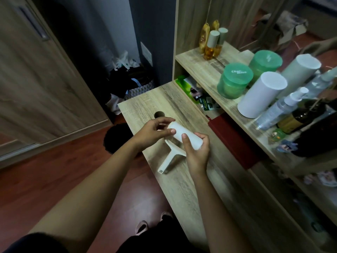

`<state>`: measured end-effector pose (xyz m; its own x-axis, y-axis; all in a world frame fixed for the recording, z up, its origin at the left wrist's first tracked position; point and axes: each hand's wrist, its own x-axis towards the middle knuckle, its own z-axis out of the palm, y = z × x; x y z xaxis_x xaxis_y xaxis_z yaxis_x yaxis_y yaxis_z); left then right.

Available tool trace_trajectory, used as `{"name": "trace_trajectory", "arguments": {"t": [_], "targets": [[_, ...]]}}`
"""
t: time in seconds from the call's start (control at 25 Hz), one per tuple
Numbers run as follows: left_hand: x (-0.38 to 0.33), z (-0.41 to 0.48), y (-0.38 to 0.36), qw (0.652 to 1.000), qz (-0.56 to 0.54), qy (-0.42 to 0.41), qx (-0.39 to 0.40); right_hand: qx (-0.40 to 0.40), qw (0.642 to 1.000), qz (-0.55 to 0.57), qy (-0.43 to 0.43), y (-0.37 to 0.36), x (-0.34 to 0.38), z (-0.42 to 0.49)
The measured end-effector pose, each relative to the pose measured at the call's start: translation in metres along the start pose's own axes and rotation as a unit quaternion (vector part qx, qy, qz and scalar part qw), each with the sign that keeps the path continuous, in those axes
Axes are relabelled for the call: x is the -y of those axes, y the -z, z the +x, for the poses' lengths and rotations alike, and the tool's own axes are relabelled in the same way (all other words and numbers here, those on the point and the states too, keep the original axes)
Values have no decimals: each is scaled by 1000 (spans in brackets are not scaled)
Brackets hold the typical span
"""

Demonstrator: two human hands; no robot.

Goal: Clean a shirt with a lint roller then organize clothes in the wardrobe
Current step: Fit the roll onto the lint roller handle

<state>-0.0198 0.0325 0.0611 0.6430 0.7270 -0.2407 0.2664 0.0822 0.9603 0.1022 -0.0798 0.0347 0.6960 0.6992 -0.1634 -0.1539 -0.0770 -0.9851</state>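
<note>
While we hold the white lint roll [186, 136] in both hands above the desk [145, 101], the grip is split in two: our right hand [197, 152] wraps its near end with thumb on top and fingers curled beneath, and our left hand [155, 132] pinches the far end between thumb and fingertips. Both are pressed onto the roll, neither spread. Just under it lies the roller handle [170, 160], its cradle close below the roll and its stem pointing back toward us on the desk; we cannot tell whether the roll is seated on it or free of it. We judge that we are fitting or peeling the roll, so the shirt step has not begun, and no shirt shows near the hands. The risks come from that loose arrangement: a twist by the left hand could slip on the smooth surface, the roll could drop and run toward the desk edge and onto the floor [63, 170], or the unheld handle could be knocked aside. Farther out, the shelf [204, 70] carries green jars [235, 79], a tall white tube [260, 94] and bottles, well clear of us.
</note>
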Motion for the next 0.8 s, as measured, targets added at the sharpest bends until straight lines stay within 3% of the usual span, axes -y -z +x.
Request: {"name": "trace_trajectory", "arguments": {"t": [0.8], "targets": [[-46, -8, 2, 996, -82, -25, 36, 48, 997, -4, 60, 8, 52, 11]]}}
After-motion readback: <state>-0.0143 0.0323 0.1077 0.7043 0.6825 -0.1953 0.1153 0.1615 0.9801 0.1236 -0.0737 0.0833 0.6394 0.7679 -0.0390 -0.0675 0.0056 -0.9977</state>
